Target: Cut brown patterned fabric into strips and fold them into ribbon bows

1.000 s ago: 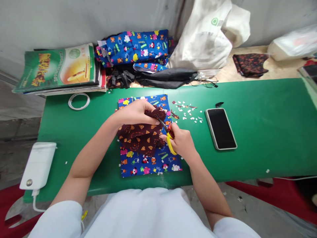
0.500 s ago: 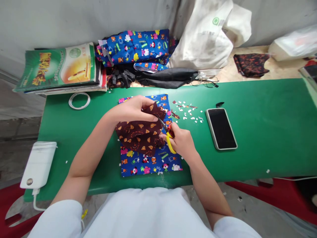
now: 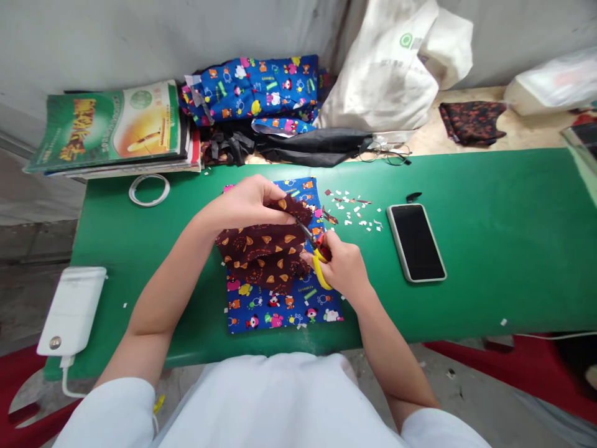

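Gripping yellow-handled scissors (image 3: 321, 274) in the right hand (image 3: 346, 266), a person in a white shirt (image 3: 275, 404) holds the blades at the edge of brown heart-print fabric (image 3: 263, 249) on a green counter (image 3: 494, 236). The left hand (image 3: 249, 204) pinches that fabric between thumb and fingers; the hands are near each other but apart. Whether the blades are parted is too small to tell. The brown fabric lies over the middle of a blue cartoon-print cloth (image 3: 284, 314). Just beside the blue cloth's right edge are scattered clippings (image 3: 357, 209), with a phone (image 3: 416, 242) farther right. A white ring (image 3: 149, 203) sits to the cloth's upper left, and stacked books (image 3: 112, 124) lie beyond it.
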A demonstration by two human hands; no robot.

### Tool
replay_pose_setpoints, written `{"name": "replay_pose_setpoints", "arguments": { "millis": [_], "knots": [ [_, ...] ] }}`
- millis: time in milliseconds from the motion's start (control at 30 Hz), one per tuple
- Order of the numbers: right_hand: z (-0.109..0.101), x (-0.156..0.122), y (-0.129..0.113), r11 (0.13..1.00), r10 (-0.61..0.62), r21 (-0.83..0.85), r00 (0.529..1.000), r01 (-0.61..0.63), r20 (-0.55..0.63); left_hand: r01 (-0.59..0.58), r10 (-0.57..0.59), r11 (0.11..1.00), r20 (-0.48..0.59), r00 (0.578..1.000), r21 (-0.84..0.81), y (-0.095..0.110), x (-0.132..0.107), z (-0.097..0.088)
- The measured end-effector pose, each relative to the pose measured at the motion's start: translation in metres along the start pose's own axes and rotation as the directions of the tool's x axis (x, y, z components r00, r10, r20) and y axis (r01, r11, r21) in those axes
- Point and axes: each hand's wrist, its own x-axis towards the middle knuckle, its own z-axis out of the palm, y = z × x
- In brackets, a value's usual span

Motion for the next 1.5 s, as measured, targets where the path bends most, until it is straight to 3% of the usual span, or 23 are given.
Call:
{"name": "replay_pose_setpoints", "arguments": {
  "millis": [333,567,1167,1500],
  "knots": [
    [-0.003,0.000,-0.004,0.997,0.044,-0.060,0.998,-0.041,0.050,-0.006,0.013,0.995,-0.060,0.998,0.104,0.009,-0.003,0.002],
    [-0.003,0.000,-0.003,0.997,0.038,-0.067,0.998,-0.034,0.056,0.007,-0.007,0.981,-0.004,1.000,0.194,0.005,0.000,0.005],
    [-0.005,0.003,-0.008,0.991,0.102,-0.090,0.991,-0.094,0.089,0.030,-0.029,0.971,-0.008,1.000,0.235,0.005,0.003,0.011],
    [-0.003,0.002,-0.004,0.993,0.076,-0.098,0.993,-0.067,0.088,0.035,-0.036,0.974,0.001,0.999,0.222,0.004,0.005,0.011]
  ]
}}
